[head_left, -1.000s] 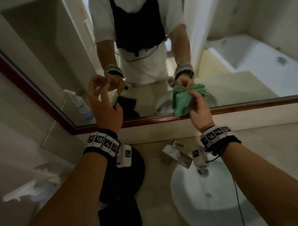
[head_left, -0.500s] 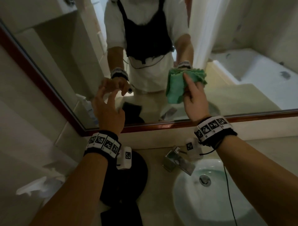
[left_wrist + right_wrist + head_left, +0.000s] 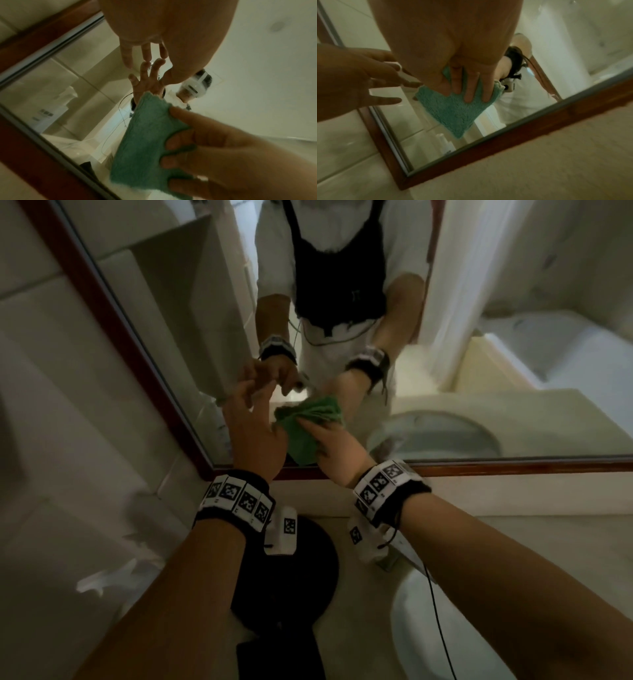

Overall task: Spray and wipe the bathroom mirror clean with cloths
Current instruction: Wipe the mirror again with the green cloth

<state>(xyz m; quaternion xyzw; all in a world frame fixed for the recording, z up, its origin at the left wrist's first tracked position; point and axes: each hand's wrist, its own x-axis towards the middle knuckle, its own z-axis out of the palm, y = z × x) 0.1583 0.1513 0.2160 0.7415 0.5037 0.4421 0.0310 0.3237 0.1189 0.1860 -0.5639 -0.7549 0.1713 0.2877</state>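
Bathroom counter (image 3: 534, 546) runs below you, pale and dim, with a white basin (image 3: 421, 638) at lower right and a dark round object (image 3: 301, 573) under your left wrist; what that object is cannot be made out.

Nearest the lens, both forearms reach forward with tagged wristbands. Your right hand (image 3: 337, 451) lies flat on a green cloth (image 3: 301, 436), fingers (image 3: 471, 88) straight and spread, pressing it against the mirror (image 3: 191, 313) rather than gripping it. The right wrist view confirms this: the cloth sits on the glass in the lower left corner region, one corner hanging toward the bottom rail of the wooden frame (image 3: 530, 127). Your left hand (image 3: 251, 426) hovers just beside the cloth with fingers loosely spread, holding nothing; the left wrist view shows its fingertips (image 3: 147, 56) very near the glass, though contact cannot be confirmed.

Beyond the hands, the mirror reflects your torso, a pump bottle and a bathtub. No spray bottle is in either hand.

Assessment: the wiping step is in hand, worked at the lower left of the pane. No droplets or streaks can be made out in this light, so progress cannot be graded. The next move calls for steady flat pressure, overlapping strokes along the bottom rail and into the corner, with the left hand kept off the cleaned glass.
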